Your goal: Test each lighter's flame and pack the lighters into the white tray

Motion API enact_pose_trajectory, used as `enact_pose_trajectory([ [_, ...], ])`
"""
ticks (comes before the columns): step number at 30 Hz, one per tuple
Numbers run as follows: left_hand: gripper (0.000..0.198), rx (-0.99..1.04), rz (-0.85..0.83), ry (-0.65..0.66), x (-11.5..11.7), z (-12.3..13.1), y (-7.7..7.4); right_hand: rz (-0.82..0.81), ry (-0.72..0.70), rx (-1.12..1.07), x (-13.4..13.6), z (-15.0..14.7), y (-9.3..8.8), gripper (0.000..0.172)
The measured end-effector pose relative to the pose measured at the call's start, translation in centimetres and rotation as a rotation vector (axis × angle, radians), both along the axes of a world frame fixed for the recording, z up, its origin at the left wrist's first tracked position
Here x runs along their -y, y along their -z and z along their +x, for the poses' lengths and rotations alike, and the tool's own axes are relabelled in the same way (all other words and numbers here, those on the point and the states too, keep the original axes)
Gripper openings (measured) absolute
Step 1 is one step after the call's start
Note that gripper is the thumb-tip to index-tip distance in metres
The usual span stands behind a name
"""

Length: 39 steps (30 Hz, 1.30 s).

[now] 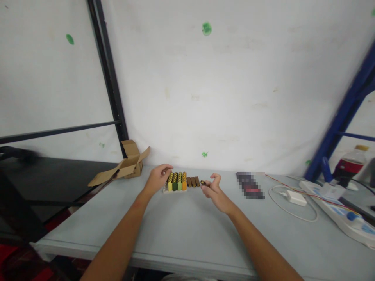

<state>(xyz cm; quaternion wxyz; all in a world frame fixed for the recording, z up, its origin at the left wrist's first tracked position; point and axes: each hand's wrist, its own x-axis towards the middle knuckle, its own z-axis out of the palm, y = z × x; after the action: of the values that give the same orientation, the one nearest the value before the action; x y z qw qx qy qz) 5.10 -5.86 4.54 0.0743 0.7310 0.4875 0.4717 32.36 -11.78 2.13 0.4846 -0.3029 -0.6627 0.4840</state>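
Observation:
A pale tray [175, 191] on the table holds rows of upright lighters [179, 185] with yellow, dark green, light green and orange bodies and black-and-gold tops. My left hand [157, 178] is at the tray's left side, fingers bent and apart, with nothing visible in them; whether the fingertips touch the tray I cannot tell. Several brown lighters [193, 182] lie side by side just right of the tray. Further right, my right hand [215, 193] pinches a small dark lighter [203, 182] with a gold end between thumb and fingers, a little apart from the brown row.
An opened cardboard box [132, 166] stands at the back left. To the right lie a blurred-out dark flat object [251, 185], a white charger [296, 198] with its cable, and a power strip [336, 214]. A bottle of dark drink [350, 162] is beyond them.

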Motion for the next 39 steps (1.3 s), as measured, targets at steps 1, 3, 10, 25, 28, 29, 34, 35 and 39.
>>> enact_pose_trajectory([
  [1, 0.026, -0.035, 0.022, 0.036, 0.6, 0.7, -0.3, 0.046, 0.005, 0.003, 0.0, -0.1, 0.2, 0.037],
  [3, 0.026, -0.080, 0.049, 0.116, 1.9, 2.2, -0.9, 0.111, 0.007, 0.014, -0.1, -0.5, 0.6, 0.042],
  [10, 0.032, -0.139, 0.021, 0.494, 4.8, 6.4, -2.0, 0.188, -0.065, -0.016, 0.6, -2.0, 0.7, 0.041],
  [25, 0.023, 0.461, 0.088, -0.083, 0.2, -1.9, -1.5, 0.156, 0.496, 0.244, -3.4, -0.7, 3.7, 0.060],
  [28, 0.020, 0.360, -0.010, -0.134, -0.4, -4.2, -0.8, 0.164, 0.541, 0.344, -4.6, 0.4, 4.3, 0.045],
  [29, 0.020, 0.290, -0.064, -0.110, -0.4, -4.5, -0.5, 0.186, 0.536, 0.386, -4.8, 0.6, 4.4, 0.042],
  [34, 0.022, 0.107, -0.268, 0.104, -0.8, -4.2, 1.0, 0.356, 0.378, 0.574, -4.9, 0.7, 4.5, 0.050],
  [35, 0.023, 0.111, -0.285, 0.136, -0.9, -4.0, 1.2, 0.365, 0.345, 0.613, -4.9, 0.7, 4.5, 0.051],
  [39, 0.028, 0.107, -0.339, 0.200, -1.2, -3.7, 1.8, 0.309, 0.323, 0.731, -4.7, 0.6, 4.4, 0.055],
])
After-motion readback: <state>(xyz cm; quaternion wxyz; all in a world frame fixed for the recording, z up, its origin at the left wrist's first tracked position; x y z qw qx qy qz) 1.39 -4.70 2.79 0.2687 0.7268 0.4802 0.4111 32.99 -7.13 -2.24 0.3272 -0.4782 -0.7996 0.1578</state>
